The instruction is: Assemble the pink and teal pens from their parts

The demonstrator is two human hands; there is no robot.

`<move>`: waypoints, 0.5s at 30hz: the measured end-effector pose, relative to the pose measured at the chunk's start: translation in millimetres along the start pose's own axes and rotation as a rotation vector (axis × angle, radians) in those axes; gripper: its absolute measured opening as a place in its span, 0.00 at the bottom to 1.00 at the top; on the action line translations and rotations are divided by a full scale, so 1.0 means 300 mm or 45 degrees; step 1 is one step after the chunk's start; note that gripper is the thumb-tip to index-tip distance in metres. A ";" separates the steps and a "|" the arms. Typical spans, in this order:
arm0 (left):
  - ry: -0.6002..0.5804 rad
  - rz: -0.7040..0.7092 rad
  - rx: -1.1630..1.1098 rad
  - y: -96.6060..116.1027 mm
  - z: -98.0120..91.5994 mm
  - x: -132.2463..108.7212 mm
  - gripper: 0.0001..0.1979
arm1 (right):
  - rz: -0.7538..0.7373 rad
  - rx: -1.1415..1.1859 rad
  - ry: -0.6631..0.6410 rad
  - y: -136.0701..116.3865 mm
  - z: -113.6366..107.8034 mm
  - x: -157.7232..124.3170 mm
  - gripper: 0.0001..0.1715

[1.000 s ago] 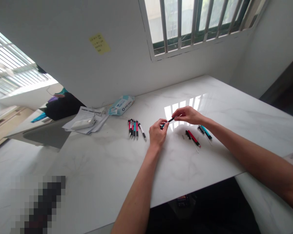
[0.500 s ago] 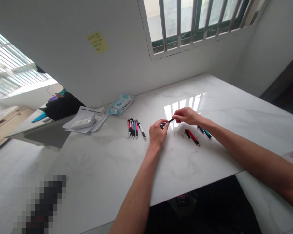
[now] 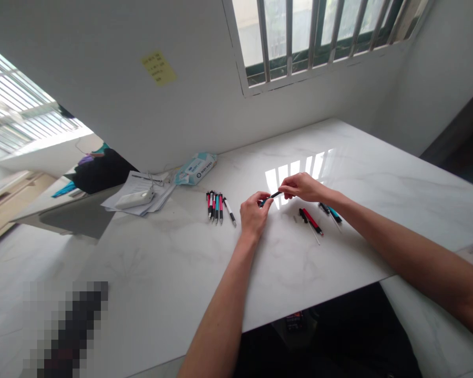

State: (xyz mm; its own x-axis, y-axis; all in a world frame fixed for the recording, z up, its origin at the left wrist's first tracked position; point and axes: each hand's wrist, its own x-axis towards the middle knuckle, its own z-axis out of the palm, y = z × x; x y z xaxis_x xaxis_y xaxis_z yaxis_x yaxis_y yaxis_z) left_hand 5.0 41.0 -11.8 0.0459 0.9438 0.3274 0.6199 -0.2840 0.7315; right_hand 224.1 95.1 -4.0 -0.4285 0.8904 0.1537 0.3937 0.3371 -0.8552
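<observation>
My left hand (image 3: 255, 214) is closed on the teal end of a pen (image 3: 275, 195), resting near the table surface. The fingers of my right hand (image 3: 299, 187) pinch the pen's dark end. To the left of my left hand lies a row of several pens (image 3: 215, 209) in red, white and teal, with a white pen (image 3: 229, 212) at its right side. Below my right hand are a red pen barrel (image 3: 312, 221), a dark pen part beside it and a thin white refill (image 3: 314, 234). Farther right, teal and black pen parts (image 3: 334, 214) lie partly under my right forearm.
The white marbled table (image 3: 173, 283) runs along a wall with a barred window. At the back left are a wipes packet (image 3: 196, 169), loose papers (image 3: 161, 201) and a white device with a cable (image 3: 136, 199). A yellow note (image 3: 158, 68) is stuck on the wall.
</observation>
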 end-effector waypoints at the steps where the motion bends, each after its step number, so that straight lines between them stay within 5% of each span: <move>1: 0.000 0.003 -0.004 0.001 0.000 0.000 0.04 | -0.001 0.007 -0.006 0.003 0.001 0.000 0.18; 15: -0.046 -0.002 -0.053 0.016 -0.009 -0.002 0.03 | -0.068 0.029 -0.034 -0.017 0.000 -0.015 0.16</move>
State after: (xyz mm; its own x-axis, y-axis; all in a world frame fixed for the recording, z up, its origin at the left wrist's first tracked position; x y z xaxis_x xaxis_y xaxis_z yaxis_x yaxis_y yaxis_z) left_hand 6.0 38.6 -6.9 0.0734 0.9495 0.3051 0.5870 -0.2884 0.7565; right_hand 224.0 89.4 -0.3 -0.4699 0.8627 0.1868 0.3511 0.3769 -0.8571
